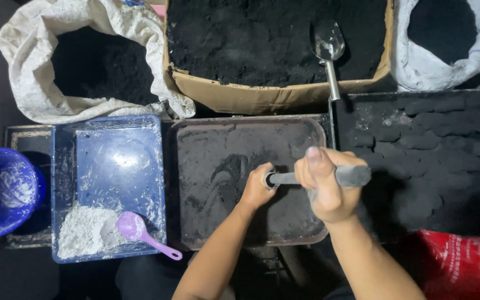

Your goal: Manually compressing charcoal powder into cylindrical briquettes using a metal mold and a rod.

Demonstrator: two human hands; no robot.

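- A grey metal tube (pixel 329 176) lies level over the middle of the dark tray (pixel 195 222), both hands on it.
- The right hand (pixel 329 189) has its grip wrapped tight round the tube's middle; the left hand (pixel 258 189) pinches the tube's left end. What the left palm covers is hidden.
- The tray's rim lies open on its left and near sides; black powder coats its floor.
- Right of it, a black slab (pixel 434 150) of pressed lumps, hard to tell apart in the dark.
- Far side: a cardboard box (pixel 251 97) of black powder with a metal scoop (pixel 329 47), flanked by two white sacks, both cut off.
- Left: a blue tray (pixel 112 161) with white powder and a purple scoop (pixel 137 230); a blue bowl (pixel 1 191), cut off.
- Near right corner: a red bag (pixel 462 266), partly out of frame.
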